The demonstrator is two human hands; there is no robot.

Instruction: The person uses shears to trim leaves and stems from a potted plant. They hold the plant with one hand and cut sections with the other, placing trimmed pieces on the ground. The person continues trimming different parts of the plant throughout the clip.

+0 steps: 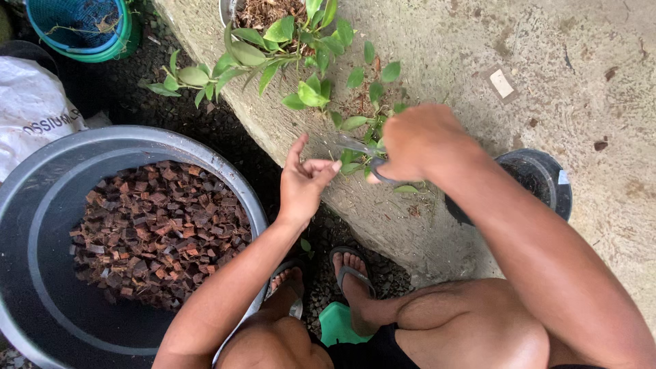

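Note:
My right hand [418,142] grips a pair of scissors [355,146], blades pointing left at the stems of a green trailing plant [301,55] that spreads over a concrete slab [519,75]. My left hand [304,179] is just left of the blades, fingers pinched around a thin stem or leaf that is too small to make out clearly. The plant grows from a pot [263,10] with brown fibre at the top edge.
A large grey basin [48,198] holding several brown husk chunks sits at the left on dark gravel. A small black pot [543,179] stands on the slab behind my right forearm. A green basket [82,27] and white sack [31,113] lie top left.

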